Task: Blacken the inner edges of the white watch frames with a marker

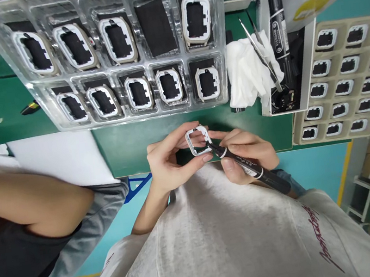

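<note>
Head view: a pale grey shirt with dark red lettering (240, 242) lies nearest, just short of the landmark, a small white rounded-square frame (190, 143) with an open middle; the left hand (166, 162) is at the frame's left, its thumb and fingers narrowed to a pinch on the frame's edges; the right hand (252, 149) is at the frame's right, closed around a black cylindrical marker pen (251, 170) with white print, whose dark tip reaches the frame's right side and seems to touch it. Well left of the frame are another person's bare arm (40, 199) and a flat white sheet (57, 154); the sheet lies on a smooth green tabletop (131, 151), which stretches beyond the frame. Farther past the frame, a clear plastic compartment tray (90, 73) bears similar pale frames over black sheets, one compartment showing only its black square sheet (157, 28); beyond and right of the frame lies a crumpled white cloth (244, 70), silver metal tweezers (260, 51) across it; farther right of the frame, a beige moulded tray (333, 53) holds rows of white frames.
</note>
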Motion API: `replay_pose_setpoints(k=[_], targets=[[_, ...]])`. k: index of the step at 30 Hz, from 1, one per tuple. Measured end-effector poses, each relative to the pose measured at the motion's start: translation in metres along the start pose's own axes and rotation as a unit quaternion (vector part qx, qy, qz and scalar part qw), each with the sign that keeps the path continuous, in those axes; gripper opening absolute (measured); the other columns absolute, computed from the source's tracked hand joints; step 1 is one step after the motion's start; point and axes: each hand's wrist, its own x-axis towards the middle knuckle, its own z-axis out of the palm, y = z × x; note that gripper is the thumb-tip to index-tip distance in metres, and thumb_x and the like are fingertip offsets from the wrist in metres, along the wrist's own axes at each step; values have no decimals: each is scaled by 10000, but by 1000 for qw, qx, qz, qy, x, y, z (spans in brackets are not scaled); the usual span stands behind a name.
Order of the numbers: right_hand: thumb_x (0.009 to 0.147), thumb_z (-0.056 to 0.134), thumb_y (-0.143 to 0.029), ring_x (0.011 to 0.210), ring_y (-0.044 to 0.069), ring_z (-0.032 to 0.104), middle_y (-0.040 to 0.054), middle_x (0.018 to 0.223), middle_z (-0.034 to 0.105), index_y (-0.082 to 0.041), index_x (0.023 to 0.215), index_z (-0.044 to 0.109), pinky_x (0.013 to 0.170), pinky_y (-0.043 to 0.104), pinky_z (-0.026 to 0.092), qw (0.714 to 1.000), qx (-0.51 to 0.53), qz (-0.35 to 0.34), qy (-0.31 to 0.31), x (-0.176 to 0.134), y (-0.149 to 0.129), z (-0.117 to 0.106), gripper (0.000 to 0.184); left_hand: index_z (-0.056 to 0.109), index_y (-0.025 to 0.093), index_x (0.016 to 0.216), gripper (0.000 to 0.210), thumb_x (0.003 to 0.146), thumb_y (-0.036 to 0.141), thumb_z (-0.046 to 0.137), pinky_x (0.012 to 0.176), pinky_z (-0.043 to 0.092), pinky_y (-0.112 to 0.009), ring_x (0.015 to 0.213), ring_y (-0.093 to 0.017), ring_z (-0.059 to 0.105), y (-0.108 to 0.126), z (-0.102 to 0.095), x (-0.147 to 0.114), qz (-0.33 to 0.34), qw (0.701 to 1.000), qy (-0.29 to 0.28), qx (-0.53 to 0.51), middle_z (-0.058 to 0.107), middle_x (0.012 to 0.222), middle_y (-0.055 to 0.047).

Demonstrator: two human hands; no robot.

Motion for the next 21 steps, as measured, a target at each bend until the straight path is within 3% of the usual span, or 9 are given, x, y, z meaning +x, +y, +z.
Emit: replay_pose_setpoints(k=[3,9,16,21], targets=[[1143,853,-319,583,141,721,-48,938,793,-300,1351,762,763,415,894,1000,13,-7,7,1,-1,0,229,896,290,1606,778,900,439,1186,1049,839,-362,1047,-299,1003,-1,-1,-1,-2,1000,-3,3,998,1164,-55],[1110,888,-385,706,194,791,-34,1016,824,-372,1315,706,860,540,905,995,-48,67,-57,-8,-8,-15,274,882,292,1628,763,936,452,1163,1050,832,-338,1034,-281,1002,-1,-1,0,15,1000,-11,15,999,1164,-49],[1088,904,-346,747,215,820,-14,1070,859,-382,1465,729,876,549,901,996,21,52,-66,-12,-3,-23,418,871,341,1643,753,945,340,1155,953,851,-328,971,-269,1000,1,2,7,60,998,-7,19,998,1196,-19],[1084,932,-381,663,187,794,-25,1032,858,-365,1381,744,760,481,887,998,16,33,-58,-7,-5,-23,352,888,341,1605,717,941,337,1157,932,857,-329,959,-273,1000,3,3,7,49,998,-8,-23,998,1186,-28]])
